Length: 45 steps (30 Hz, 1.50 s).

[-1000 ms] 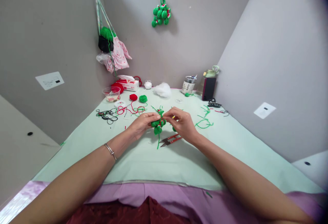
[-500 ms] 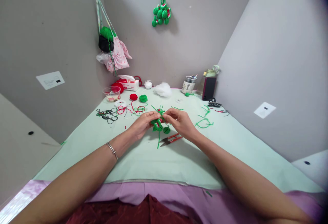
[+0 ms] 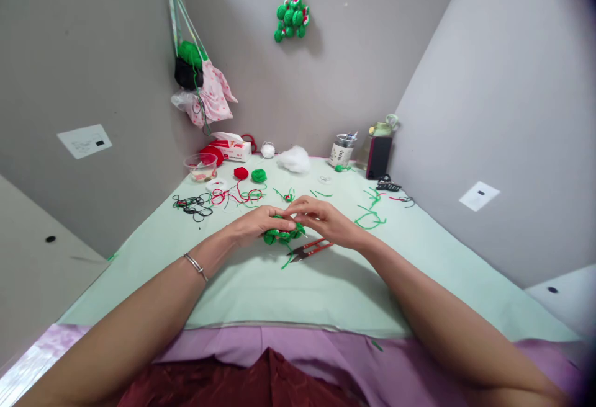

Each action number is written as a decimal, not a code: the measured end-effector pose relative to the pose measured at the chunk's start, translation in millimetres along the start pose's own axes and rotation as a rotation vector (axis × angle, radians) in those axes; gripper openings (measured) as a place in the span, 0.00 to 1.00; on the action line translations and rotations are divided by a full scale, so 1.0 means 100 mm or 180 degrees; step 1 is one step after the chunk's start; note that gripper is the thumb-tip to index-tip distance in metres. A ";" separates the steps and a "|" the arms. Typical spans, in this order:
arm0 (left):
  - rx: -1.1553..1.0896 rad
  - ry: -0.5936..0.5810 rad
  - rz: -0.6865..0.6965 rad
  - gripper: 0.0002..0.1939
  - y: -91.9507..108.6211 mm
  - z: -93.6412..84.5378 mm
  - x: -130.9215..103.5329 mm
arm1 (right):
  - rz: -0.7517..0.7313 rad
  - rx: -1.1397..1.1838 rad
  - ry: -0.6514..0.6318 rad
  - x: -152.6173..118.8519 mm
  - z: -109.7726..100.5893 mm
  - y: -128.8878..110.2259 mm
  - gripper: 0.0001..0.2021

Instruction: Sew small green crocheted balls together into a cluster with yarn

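Note:
My left hand (image 3: 256,223) is closed around a small green crocheted piece (image 3: 284,237) with red and white parts, thumb across its top. Round green lobes show below the fingers. My right hand (image 3: 328,221) meets it from the right, fingertips bent onto the piece and partly hidden. A thin pale sliver shows beneath these fingers, too small to name. From the piece a green yarn tail (image 3: 287,260) hangs down over the table. Just below my right hand lie red-handled thread snips (image 3: 311,249), blades pointing left.
Green yarn scraps (image 3: 371,218) lie to the right, tangled black yarn (image 3: 193,207) to the left. Behind are a red yarn ball (image 3: 241,173), a green yarn ball (image 3: 259,175), white stuffing (image 3: 296,159), a tissue box (image 3: 236,151) and a pen tin (image 3: 342,152). A finished green cluster (image 3: 292,17) hangs on the wall.
The crocheted piece has turned and sits lower in my hands. My left thumb now lies over it, and my right fingers have shifted left across its top. The view has tilted slightly.

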State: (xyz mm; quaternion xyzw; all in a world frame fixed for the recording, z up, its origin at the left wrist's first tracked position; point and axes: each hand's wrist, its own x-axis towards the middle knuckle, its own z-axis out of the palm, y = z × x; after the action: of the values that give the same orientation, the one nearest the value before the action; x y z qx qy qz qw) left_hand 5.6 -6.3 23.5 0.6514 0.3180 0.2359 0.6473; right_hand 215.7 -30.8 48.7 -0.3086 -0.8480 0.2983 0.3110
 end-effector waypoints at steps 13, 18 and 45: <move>0.0372 -0.0010 0.0004 0.15 0.02 -0.04 0.00 | -0.0156 0.0133 -0.0118 0.01 -0.02 0.01 0.09; -0.0083 -0.0145 0.0030 0.16 -0.01 -0.06 0.02 | 0.0130 0.0457 0.0410 0.03 -0.05 0.12 0.09; -0.0966 -0.0777 0.0107 0.23 0.00 -0.05 -0.04 | 0.1161 0.3432 0.1435 0.07 -0.13 0.05 0.11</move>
State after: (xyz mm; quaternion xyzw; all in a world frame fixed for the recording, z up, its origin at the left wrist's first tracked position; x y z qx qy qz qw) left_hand -0.3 -5.5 24.1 0.5753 0.1870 0.2113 0.7678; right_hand 222.1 -18.4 55.2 -0.3035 -0.4244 0.6612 0.5391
